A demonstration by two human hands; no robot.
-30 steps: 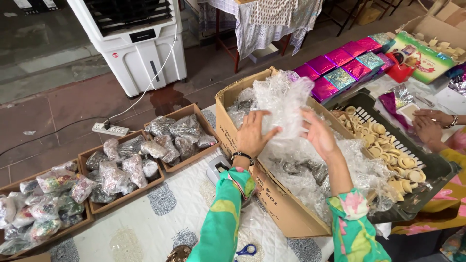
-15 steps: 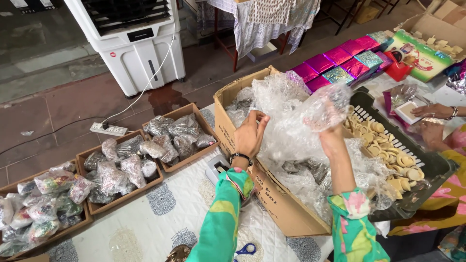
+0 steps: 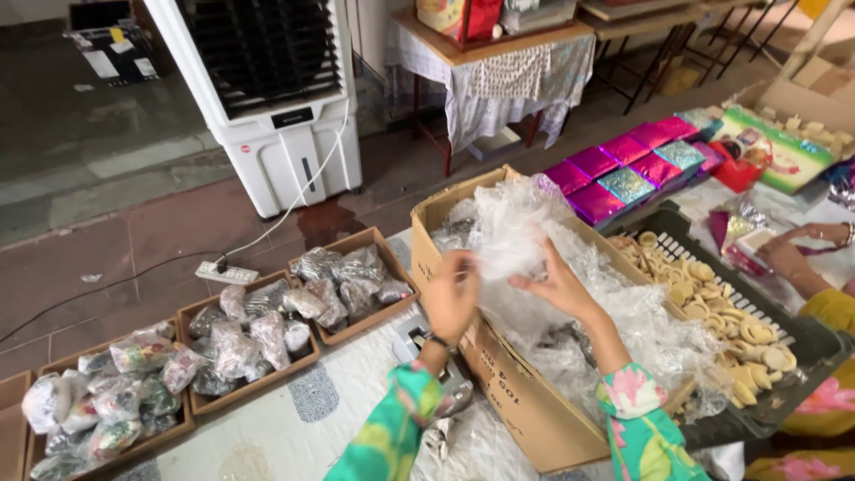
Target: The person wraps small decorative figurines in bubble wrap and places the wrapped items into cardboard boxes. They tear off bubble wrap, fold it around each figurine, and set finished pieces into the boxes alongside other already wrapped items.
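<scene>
Both my hands hold a crumpled clear plastic bag (image 3: 512, 227) above an open cardboard box (image 3: 525, 405) that is full of more clear plastic bags. My left hand (image 3: 451, 294) grips the bag's lower left side over the box's near wall. My right hand (image 3: 559, 285) pinches it from the right, fingers spread toward the left hand. My sleeves are green with pink flowers.
Three shallow cardboard trays (image 3: 361, 281) of filled little bags lie to the left. A dark crate (image 3: 806, 338) of pale rings sits at right, where another person's hands (image 3: 793, 254) work. Pink and teal boxes (image 3: 623, 169), a white air cooler (image 3: 267, 98), a power strip (image 3: 227, 272).
My hands have come closer together and lower over the box, gathering the plastic bag between them. The view has shifted a little.
</scene>
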